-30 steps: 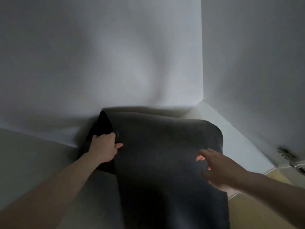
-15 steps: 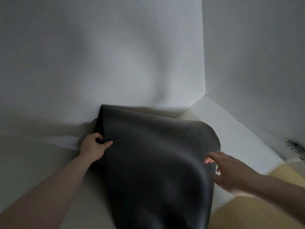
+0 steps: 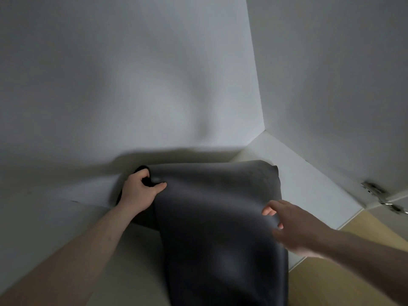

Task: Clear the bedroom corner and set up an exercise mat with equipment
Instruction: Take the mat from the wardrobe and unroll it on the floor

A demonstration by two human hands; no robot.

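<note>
Head view, dim light, corner of a room with pale walls.

Dark grey exercise mat (image 3: 216, 217): lies draped and humped at the foot of the wall corner (image 3: 263, 129), its far edge raised off the floor and curling toward the walls, its near length running down out of the picture at the bottom. Far right corner of the mat sticks up in a small point. Surface smooth, with a faint sheen.

Left hand (image 3: 140, 192): at the mat's far left corner. Forearm reaches in from lower left, wrist roughly straight. Fingers (image 3: 143, 173) curled over the mat's edge, thumb laid along the top face, so the corner is pinched between thumb and fingers. A dark fold of mat shows inside the grip.

Right hand (image 3: 295, 230): at the mat's right edge, nearer the camera than the left hand. Forearm comes in from the right, palm turned down and inward. Fingers loosely spread and mostly extended, tips at or on the mat's edge; cannot tell whether any of them close round it.

Beside the mat, on its right: pale floor strip (image 3: 313, 195), then yellowish wood floor (image 3: 331, 283). Farther right of the mat, low on the wall, a small metal fitting (image 3: 375, 191), blurred.
</note>
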